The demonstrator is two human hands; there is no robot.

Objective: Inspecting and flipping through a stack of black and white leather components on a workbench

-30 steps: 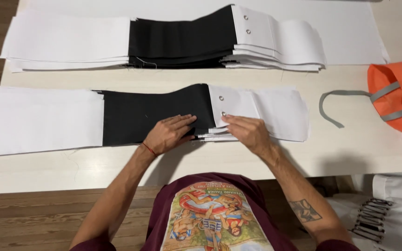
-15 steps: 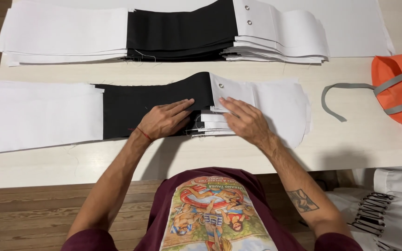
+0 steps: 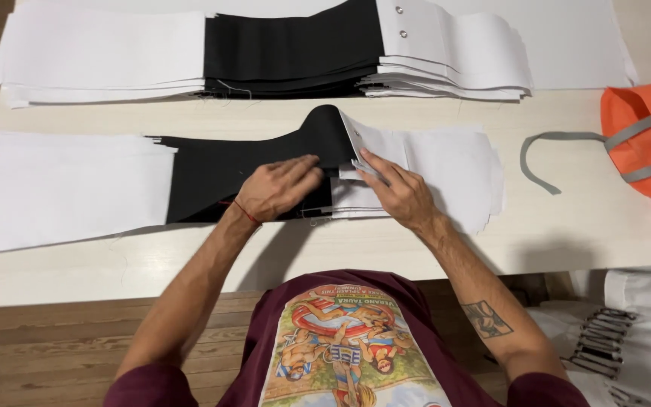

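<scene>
— So where's our left hand [image 3: 279, 188]?
— Flat and open on the near fabric stack [image 3: 212, 169] on the worktop [image 3: 566, 226]; our right hand [image 3: 397, 192] pinches its raised top black-and-white piece [image 3: 340, 136].

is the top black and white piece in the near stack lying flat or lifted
Lifted in part. The top piece humps up off the near stack at the black-white seam, with the right hand under its white edge and the left hand pressing the black.
</scene>
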